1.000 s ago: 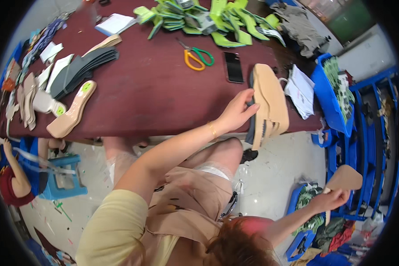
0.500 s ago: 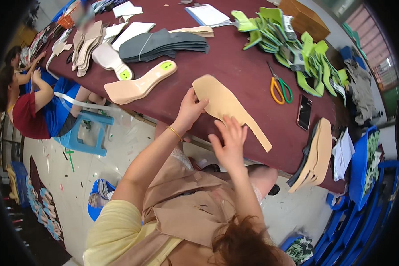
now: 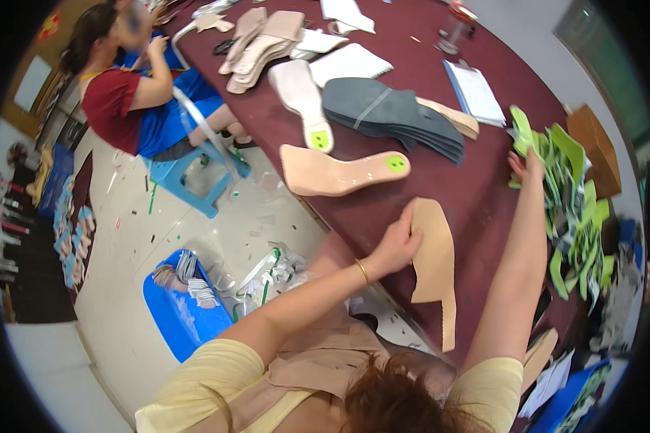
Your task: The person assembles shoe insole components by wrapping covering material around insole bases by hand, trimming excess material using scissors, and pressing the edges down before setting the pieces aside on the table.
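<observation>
My left hand [image 3: 399,244] pinches the upper left edge of a beige sole-shaped sheet [image 3: 435,249]. The sheet has a narrow tail with a notched edge, and it hangs over the front of the maroon table. Out to the right, my right hand [image 3: 529,167] is closed on one end of a green piece [image 3: 525,133] in the heap of green and grey cut pieces [image 3: 567,195]. Part of its grip is hidden. Left of the sheet lies a glossy pink-beige wedge sole form [image 3: 339,172] with a green patch at one end.
Beyond the form lie a banded stack of dark grey soles [image 3: 390,112], a pale sole form [image 3: 296,90], white sheets [image 3: 350,66] and a clipboard [image 3: 477,94]. A brown box [image 3: 592,148] stands behind the green heap. A blue bin [image 3: 188,317] is on the floor; a co-worker [image 3: 119,94] sits at the left.
My right hand has left the beige sheet and reached right to the green heap. My left hand keeps the sheet, now turned more upright. The view has swung right.
</observation>
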